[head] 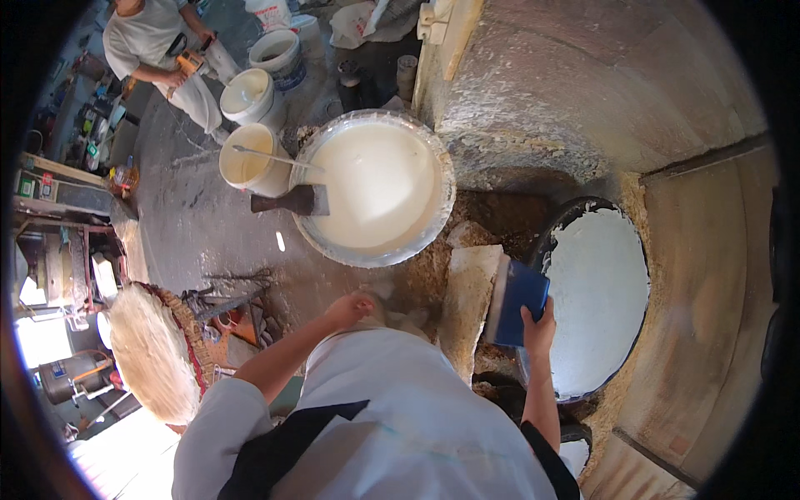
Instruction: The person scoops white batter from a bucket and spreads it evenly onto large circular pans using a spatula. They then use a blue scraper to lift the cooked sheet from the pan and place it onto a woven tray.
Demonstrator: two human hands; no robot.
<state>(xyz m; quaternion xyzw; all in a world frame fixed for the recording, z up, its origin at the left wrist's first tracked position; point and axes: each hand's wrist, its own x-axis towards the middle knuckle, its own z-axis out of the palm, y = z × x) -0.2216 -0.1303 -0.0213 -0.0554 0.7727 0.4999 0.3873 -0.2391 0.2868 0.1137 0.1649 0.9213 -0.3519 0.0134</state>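
Observation:
My right hand (539, 328) grips the blue handle part of a wide scraper (522, 303), its pale edge over a rough whitish board (469, 300). Just right of the scraper lies a round dark griddle (600, 300) coated with white batter. My left hand (356, 309) is at my waist with its fingers curled; whether it holds anything cannot be told. Ahead stands a large basin of creamy white batter (375, 187). A dark-handled flat scraper (290, 201) rests over the basin's left rim.
Left of the basin are a bucket with a stick (250, 162) and more buckets (247, 97). A person (169, 62) holds an orange power tool at upper left. A stack of round flat sheets (153, 356) stands at left. A curved wall (694, 300) borders the griddle.

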